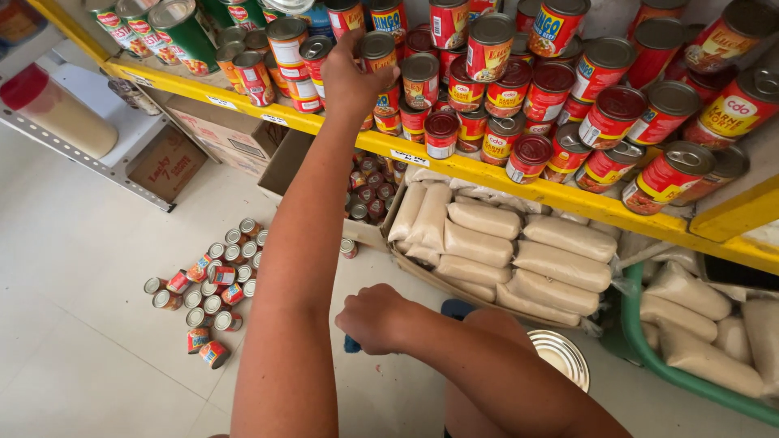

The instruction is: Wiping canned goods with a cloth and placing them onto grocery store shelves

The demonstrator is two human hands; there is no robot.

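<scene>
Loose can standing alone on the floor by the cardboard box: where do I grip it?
Take the lone can around its round side wall, coming from above on the open-floor side. It seems to stand lid-up, apart from the floor cluster, with the cardboard box close behind.

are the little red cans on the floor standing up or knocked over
Mixed. Most of the small red-labelled tin cans on the pale tiled floor stand upright, silver tops showing. A few at the cluster's edges lie on their sides, labels facing up.

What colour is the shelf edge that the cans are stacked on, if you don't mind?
Yellow. The shelf edge shows best in the head view, below the left hand.
</scene>
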